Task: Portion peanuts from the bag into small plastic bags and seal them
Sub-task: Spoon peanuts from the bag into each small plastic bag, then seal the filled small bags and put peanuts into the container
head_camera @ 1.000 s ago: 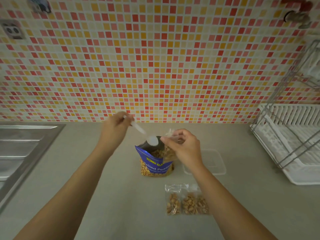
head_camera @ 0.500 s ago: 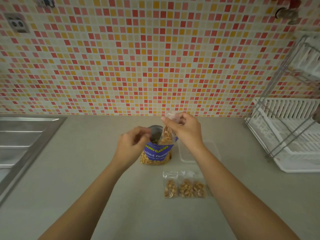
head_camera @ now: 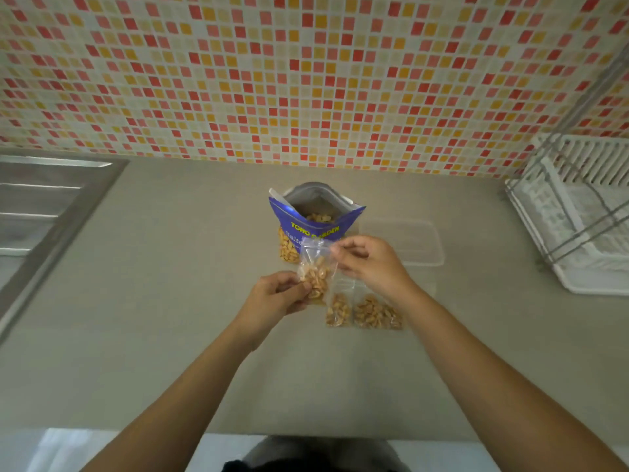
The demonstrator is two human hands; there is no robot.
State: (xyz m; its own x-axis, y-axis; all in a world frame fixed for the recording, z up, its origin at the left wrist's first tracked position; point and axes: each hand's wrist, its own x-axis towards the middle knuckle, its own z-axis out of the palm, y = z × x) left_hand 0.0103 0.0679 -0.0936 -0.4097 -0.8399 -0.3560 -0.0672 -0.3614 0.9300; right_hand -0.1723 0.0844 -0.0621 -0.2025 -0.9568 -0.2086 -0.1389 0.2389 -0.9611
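Note:
A blue peanut bag point(head_camera: 315, 222) stands open on the counter, peanuts showing inside. In front of it both my hands hold a small clear plastic bag point(head_camera: 315, 274) part filled with peanuts. My left hand point(head_camera: 275, 298) grips its lower end and my right hand point(head_camera: 371, 262) pinches its top edge. The spoon's white handle tip point(head_camera: 274, 193) pokes out of the peanut bag at its left rim. Filled small bags point(head_camera: 362, 311) lie flat on the counter just below my right hand.
A clear plastic lid or container point(head_camera: 405, 245) lies right of the peanut bag. A white dish rack point(head_camera: 578, 212) with a metal frame stands at the far right. A steel sink drainer point(head_camera: 44, 206) is at the left. The tiled wall rises behind.
The spoon left my left hand and now rests in the peanut bag. Both hands brought the small bag down and toward me, away from the peanut bag's mouth.

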